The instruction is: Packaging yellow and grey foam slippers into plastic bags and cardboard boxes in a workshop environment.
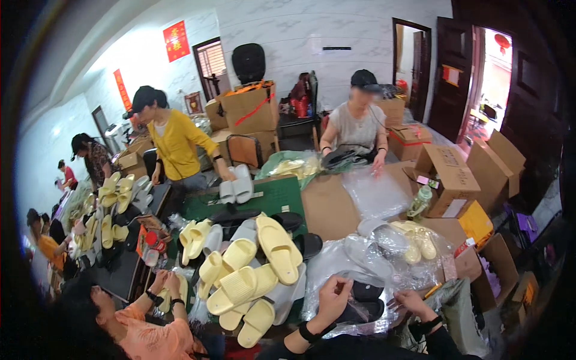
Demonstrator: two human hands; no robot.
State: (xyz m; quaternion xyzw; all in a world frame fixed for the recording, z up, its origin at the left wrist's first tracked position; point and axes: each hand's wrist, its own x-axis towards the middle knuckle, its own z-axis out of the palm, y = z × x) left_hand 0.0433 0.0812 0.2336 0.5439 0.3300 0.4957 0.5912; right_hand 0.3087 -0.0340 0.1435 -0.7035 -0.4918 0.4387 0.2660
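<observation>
A pair of black slippers [367, 291] lies in a clear plastic bag [342, 327] in front of me at the table's near edge. On the bag's left side my left hand [334, 298] is closed, its fingertips pinched on the film. My right hand [415, 303] is closed on the right side, thumb and finger pinched at the bag's edge. Just beyond lie grey slippers [360, 255] in clear plastic and pale yellow slippers [415, 240] in clear bags. Left of my left hand is a heap of yellow slippers [240, 288], with grey and black ones among them.
A stack of clear bags [378, 192] lies on flattened cardboard [324, 204], near a green bottle [420, 201]. Open cartons [447, 180] stand at the right. One co-worker [357, 120] sits opposite; another in yellow [177, 141] handles grey slippers; one in orange [150, 336] works close at left.
</observation>
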